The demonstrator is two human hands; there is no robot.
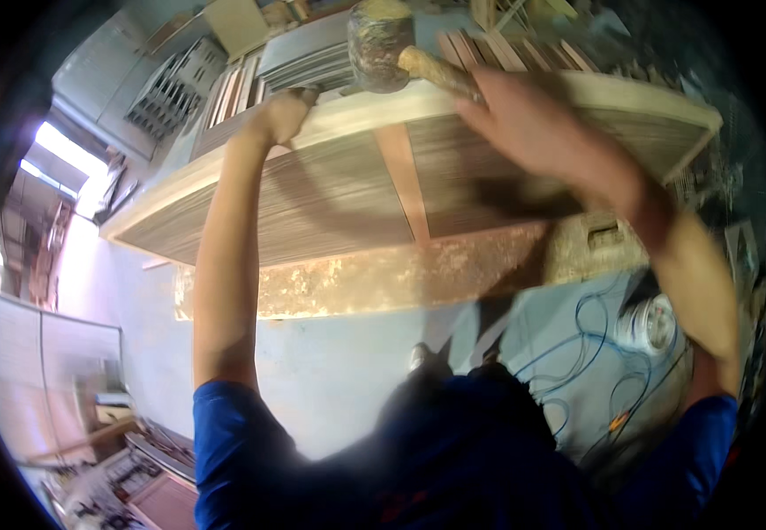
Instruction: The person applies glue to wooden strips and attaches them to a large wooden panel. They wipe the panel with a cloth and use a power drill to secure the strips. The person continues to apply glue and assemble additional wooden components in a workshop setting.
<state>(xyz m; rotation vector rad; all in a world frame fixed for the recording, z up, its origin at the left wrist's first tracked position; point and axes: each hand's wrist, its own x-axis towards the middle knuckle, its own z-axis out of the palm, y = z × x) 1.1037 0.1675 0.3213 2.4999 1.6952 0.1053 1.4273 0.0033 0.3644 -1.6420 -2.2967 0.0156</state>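
Observation:
My right hand (524, 119) is wrapped round the wooden handle (440, 74) of a mallet. The mallet's thick, worn, dark head (381, 49) is raised over the far edge of a wooden panel (339, 199). This panel has brown striped grain, a reddish-brown middle strip (403, 181) and a pale wood border (436, 99). At the left part of that border my left hand (281, 117) is closed. A small dark end shows beyond its fingers, but what it belongs to I cannot make out. Motion blurs my right hand and forearm.
Below the panel runs a worn, stained bench beam (356, 283). Stacked wood strips (506, 51) lie behind it. Looped blue hose (577, 340) and a white bucket (648, 325) are on the floor at right. A pale cabinet (47, 362) stands at left.

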